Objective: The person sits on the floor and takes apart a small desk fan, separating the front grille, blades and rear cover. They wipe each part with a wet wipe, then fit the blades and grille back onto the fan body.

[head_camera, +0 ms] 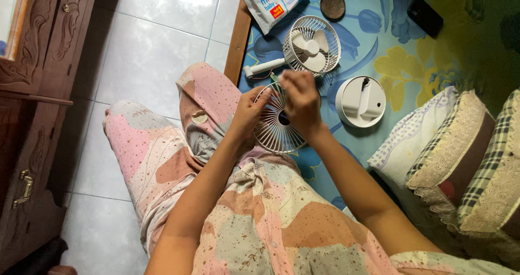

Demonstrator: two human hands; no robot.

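My left hand (250, 112) grips the left rim of a round white fan grille (273, 134), held upright over my lap. My right hand (300, 99) is closed over the grille's top and front, fingers bent on its wires. Just beyond the hands lies a small white fan body (311, 44) with its blades and rear cage, its handle pointing left. To the right of it sits a round white fan base (360, 102).
A blue flowered mat (390, 42) covers the bed. On it lie a pack of wet wipes (273, 1), a small round brown lid (332, 5) and a black phone (425, 15). Pillows (460, 156) are stacked at right. A carved wooden cabinet (32, 118) stands at left on white tiles.
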